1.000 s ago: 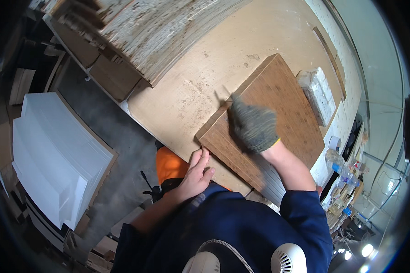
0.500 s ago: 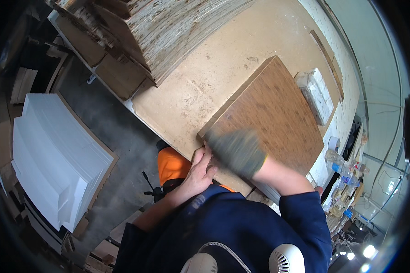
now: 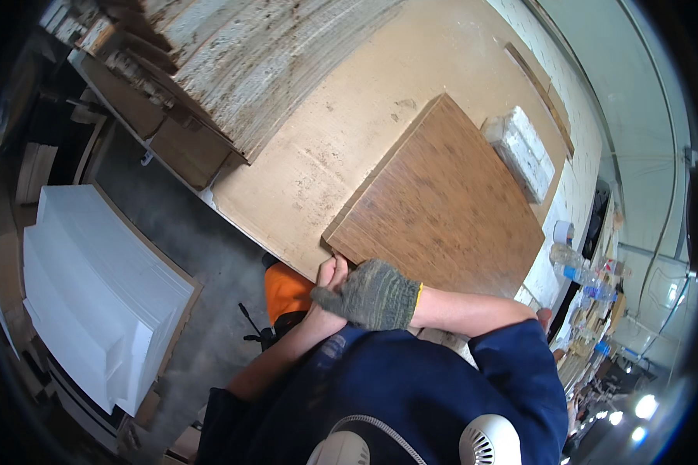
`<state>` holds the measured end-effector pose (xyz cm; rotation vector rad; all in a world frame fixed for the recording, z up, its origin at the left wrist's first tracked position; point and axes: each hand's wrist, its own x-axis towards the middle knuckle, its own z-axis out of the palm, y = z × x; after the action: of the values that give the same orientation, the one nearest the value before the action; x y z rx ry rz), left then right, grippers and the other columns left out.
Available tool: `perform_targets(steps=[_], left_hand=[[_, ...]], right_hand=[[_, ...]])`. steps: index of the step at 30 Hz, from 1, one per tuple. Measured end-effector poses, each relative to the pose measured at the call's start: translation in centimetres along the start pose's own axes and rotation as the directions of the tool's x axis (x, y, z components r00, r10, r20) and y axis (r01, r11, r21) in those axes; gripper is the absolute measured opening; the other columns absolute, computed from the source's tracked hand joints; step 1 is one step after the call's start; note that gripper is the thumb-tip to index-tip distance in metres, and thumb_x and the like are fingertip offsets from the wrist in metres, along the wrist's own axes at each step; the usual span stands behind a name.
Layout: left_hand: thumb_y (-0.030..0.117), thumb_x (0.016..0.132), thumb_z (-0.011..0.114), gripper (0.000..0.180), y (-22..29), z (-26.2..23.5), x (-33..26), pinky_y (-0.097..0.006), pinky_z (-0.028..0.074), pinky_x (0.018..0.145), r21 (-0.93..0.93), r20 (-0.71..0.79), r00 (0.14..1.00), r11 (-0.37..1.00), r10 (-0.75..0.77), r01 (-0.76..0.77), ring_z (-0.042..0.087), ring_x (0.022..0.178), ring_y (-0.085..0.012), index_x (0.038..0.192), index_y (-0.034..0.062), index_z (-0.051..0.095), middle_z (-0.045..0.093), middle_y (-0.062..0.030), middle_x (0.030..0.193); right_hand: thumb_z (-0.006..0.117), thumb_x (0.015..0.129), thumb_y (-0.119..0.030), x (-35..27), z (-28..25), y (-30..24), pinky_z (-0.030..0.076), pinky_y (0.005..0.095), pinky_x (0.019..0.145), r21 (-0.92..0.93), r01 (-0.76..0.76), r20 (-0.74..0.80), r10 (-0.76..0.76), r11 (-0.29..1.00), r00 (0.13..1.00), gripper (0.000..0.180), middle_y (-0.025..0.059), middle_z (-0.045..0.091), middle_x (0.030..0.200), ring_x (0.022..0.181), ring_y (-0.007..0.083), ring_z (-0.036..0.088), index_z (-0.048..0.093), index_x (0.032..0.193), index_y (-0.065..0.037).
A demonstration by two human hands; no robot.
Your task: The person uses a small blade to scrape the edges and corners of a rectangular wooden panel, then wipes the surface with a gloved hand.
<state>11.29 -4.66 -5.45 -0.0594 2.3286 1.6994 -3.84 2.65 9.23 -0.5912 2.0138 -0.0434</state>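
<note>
A thick brown wood-grain board or stack of boards (image 3: 442,201) lies on the tan worktop (image 3: 310,178), with one corner pointing toward me. My left hand (image 3: 329,283), bare, is at that near corner with its fingers curled in. Crossing over it from the right is my right hand (image 3: 376,294), in a grey-green knit glove with a yellow cuff edge. The gloved fingers are bent, and the thumb rests against my left hand. Whatever lies between the two hands is hidden. A white block-shaped package (image 3: 520,155) sits along the board's far right side.
Long streaked boards (image 3: 264,54) are piled at the upper left. White shaped panels (image 3: 105,287) are stacked beyond the floor gap at left. A narrow wood strip (image 3: 539,97), a tape roll (image 3: 563,231) and plastic bottles (image 3: 585,275) are on the right.
My gloved right hand has moved off the board's top, toward me, and now overlaps my left hand. The left fingers have curled closer to the corner. The whole view has shifted slightly.
</note>
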Motion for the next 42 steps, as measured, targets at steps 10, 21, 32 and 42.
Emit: perform_targets(steps=[10, 21, 32, 42], left_hand=[[0.002, 0.085, 0.056, 0.074, -1.4, 0.5, -0.1, -0.037, 0.039, 0.094, -0.231, 0.041, 0.998, 0.972, -0.045, 0.053, 0.044, 0.11, -0.0303, 0.144, -0.0043, 0.013, 0.035, -0.021, 0.123], [0.011, 0.082, 0.067, 0.083, -0.4, 0.0, -0.1, -0.034, 0.04, 0.094, -0.14, 0.002, 0.998, 0.988, 0.063, -0.062, 0.043, 0.11, -0.0276, 0.141, -0.0097, 0.013, 0.034, -0.0197, 0.122], [0.015, 0.079, 0.07, 0.076, -0.2, 0.0, -0.1, -0.038, 0.038, 0.093, -0.064, -0.035, 0.999, 0.997, 0.036, -0.038, 0.043, 0.105, -0.035, 0.134, -0.0121, 0.025, 0.038, -0.0244, 0.118], [0.014, 0.077, 0.071, 0.069, 0.1, -0.4, -0.2, -0.036, 0.037, 0.093, -0.096, 0.033, 0.999, 0.994, -0.043, 0.046, 0.043, 0.102, -0.03, 0.13, -0.0069, 0.034, 0.04, -0.0208, 0.117]], right_hand=[[0.056, 0.085, -0.018, 2.3, 6.6, 6.8, 0.044, 0.0376, 0.045, -0.49, 0.226, -0.524, -0.491, 0.842, 0.696, 0.022, 0.0093, 0.06, 0.063, 0.049, 0.0282, 0.057, 0.058, 0.103, -0.006], [0.051, 0.09, -0.036, -2.2, 3.4, 16.3, 0.042, 0.0476, 0.09, -0.408, -0.149, -0.842, -0.308, 0.901, 0.443, 0.048, 0.0227, 0.054, 0.118, 0.107, 0.0382, 0.051, 0.05, 0.124, -0.002], [0.043, 0.094, -0.041, 8.3, -9.1, 12.7, 0.028, 0.0474, 0.106, -0.505, -0.109, -0.452, -0.155, 0.856, 0.879, 0.039, 0.0127, 0.06, 0.118, 0.12, 0.032, 0.048, 0.061, 0.116, -0.014], [0.061, 0.083, -0.036, 6.9, -0.3, 7.1, 0.049, 0.0407, 0.077, -0.202, 0.807, -0.518, -0.76, 0.555, 0.393, 0.043, 0.0183, 0.063, 0.102, 0.091, 0.0292, 0.061, 0.062, 0.106, 0.001]])
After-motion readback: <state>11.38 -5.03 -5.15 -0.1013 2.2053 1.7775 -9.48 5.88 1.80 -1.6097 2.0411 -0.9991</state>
